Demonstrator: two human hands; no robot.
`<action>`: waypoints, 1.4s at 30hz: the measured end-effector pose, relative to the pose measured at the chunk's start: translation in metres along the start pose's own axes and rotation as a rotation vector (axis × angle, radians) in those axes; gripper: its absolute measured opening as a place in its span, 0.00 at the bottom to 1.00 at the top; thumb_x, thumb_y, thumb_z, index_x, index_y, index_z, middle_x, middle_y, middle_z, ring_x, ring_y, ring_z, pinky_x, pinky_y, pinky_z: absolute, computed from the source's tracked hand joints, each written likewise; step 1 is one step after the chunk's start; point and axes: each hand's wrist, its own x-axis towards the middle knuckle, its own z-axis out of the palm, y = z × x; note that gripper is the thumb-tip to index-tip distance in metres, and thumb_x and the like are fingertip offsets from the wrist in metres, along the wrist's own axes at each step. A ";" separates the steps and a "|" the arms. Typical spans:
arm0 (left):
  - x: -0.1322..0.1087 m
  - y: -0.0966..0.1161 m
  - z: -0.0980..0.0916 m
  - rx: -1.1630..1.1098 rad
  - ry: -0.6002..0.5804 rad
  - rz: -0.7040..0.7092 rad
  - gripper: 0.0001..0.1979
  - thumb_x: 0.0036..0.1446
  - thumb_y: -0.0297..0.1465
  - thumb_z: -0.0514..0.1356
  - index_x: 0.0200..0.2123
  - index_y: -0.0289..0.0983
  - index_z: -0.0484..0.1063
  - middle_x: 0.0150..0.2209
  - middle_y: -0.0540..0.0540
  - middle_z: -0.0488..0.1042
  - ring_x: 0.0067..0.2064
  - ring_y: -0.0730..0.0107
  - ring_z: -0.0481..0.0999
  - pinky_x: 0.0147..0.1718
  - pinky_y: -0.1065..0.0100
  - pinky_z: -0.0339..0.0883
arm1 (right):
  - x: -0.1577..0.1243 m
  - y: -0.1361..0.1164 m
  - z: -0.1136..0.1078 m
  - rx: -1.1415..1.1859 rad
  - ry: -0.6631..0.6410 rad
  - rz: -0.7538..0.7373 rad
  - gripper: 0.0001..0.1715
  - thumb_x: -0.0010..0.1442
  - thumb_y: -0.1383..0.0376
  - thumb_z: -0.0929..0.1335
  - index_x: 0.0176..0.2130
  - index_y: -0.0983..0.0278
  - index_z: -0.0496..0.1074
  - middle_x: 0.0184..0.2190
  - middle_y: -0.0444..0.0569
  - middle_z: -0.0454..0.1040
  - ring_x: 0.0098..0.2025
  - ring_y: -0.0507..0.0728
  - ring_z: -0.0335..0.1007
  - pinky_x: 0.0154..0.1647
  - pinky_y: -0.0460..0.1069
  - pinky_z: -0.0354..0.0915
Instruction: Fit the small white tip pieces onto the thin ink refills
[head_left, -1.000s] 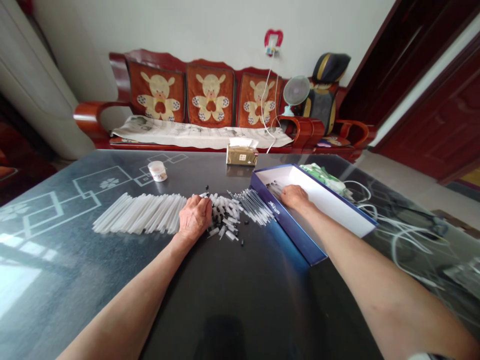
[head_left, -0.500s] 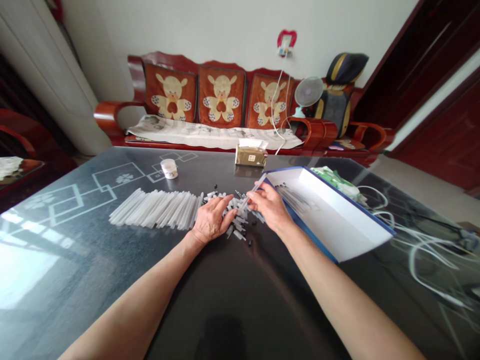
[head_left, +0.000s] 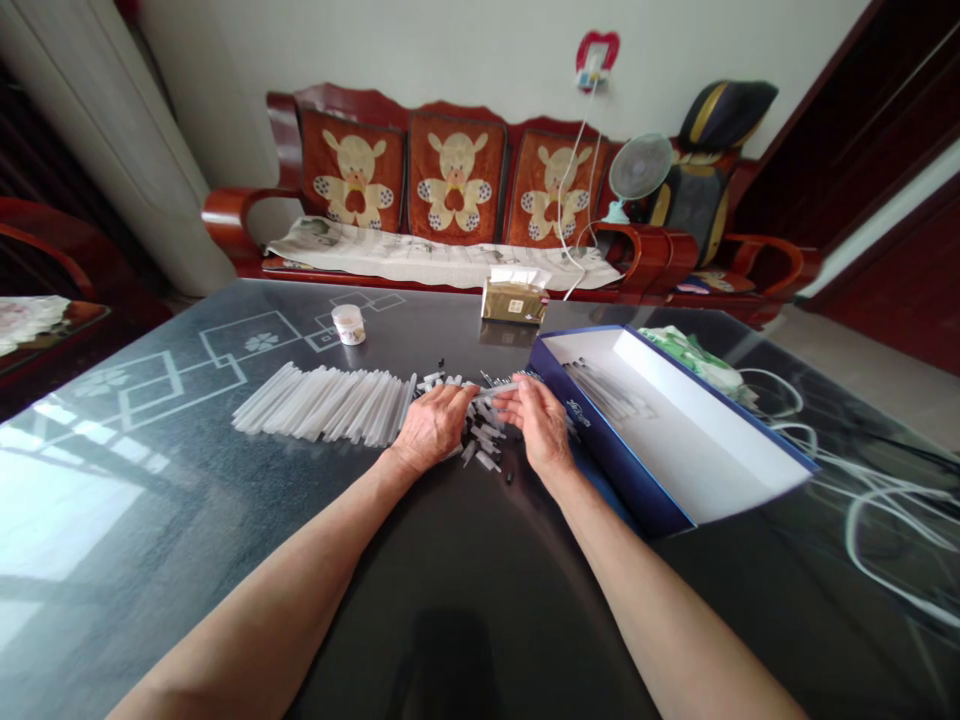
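My right hand (head_left: 538, 425) pinches a slim translucent plastic tube (head_left: 499, 389), which looks like a pen barrel and lies nearly level. At the tube's left end, the fingers of my left hand (head_left: 433, 425) are closed together; whatever small thing they hold is hidden. Beneath both hands spreads a loose pile of short white and black parts (head_left: 484, 440). Left of my left hand, many similar translucent tubes (head_left: 322, 405) lie side by side in a row.
A blue-and-white open box (head_left: 675, 430) stands to the right, with several thin dark-ended sticks (head_left: 607, 388) inside. Behind are a tissue box (head_left: 514, 302) and a small white tub (head_left: 349, 325). Green-and-white packaging (head_left: 694, 360) and white cables (head_left: 885, 510) lie beyond the box.
The tube in my right hand has swung from steeply tilted to nearly level. My left fingers have closed and now meet its left end. The camera view has shifted slightly.
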 end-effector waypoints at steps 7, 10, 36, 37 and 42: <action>0.002 0.002 -0.002 0.115 0.079 -0.059 0.16 0.64 0.29 0.49 0.51 0.36 0.70 0.36 0.43 0.75 0.37 0.62 0.71 0.40 0.63 0.63 | 0.002 -0.003 -0.001 -0.032 0.020 0.104 0.20 0.47 0.51 0.73 0.34 0.62 0.71 0.30 0.47 0.79 0.32 0.56 0.76 0.30 0.48 0.70; 0.002 0.007 -0.001 0.130 0.106 -0.051 0.14 0.65 0.32 0.49 0.49 0.38 0.71 0.33 0.44 0.75 0.35 0.63 0.71 0.38 0.64 0.61 | -0.001 0.002 0.005 -0.171 -0.036 0.085 0.20 0.49 0.48 0.71 0.31 0.61 0.72 0.27 0.46 0.78 0.28 0.56 0.75 0.25 0.48 0.67; 0.003 0.005 -0.004 0.136 0.015 -0.043 0.15 0.66 0.36 0.48 0.38 0.40 0.73 0.30 0.44 0.69 0.36 0.61 0.65 0.38 0.60 0.54 | 0.002 0.002 0.001 -0.401 -0.170 -0.022 0.19 0.52 0.50 0.69 0.34 0.63 0.75 0.28 0.46 0.76 0.26 0.53 0.71 0.24 0.46 0.65; 0.003 0.005 -0.004 0.136 0.016 -0.041 0.15 0.66 0.36 0.48 0.38 0.40 0.73 0.30 0.44 0.69 0.36 0.61 0.65 0.38 0.60 0.54 | 0.002 0.002 0.001 -0.436 -0.178 -0.032 0.19 0.53 0.49 0.68 0.32 0.63 0.75 0.26 0.46 0.76 0.24 0.53 0.70 0.24 0.47 0.65; 0.003 0.005 -0.004 0.133 0.022 -0.034 0.16 0.66 0.37 0.47 0.38 0.40 0.74 0.30 0.44 0.69 0.35 0.61 0.65 0.38 0.60 0.54 | 0.004 0.007 0.000 -0.398 -0.205 -0.019 0.16 0.51 0.52 0.69 0.32 0.62 0.75 0.26 0.43 0.76 0.26 0.53 0.71 0.26 0.47 0.65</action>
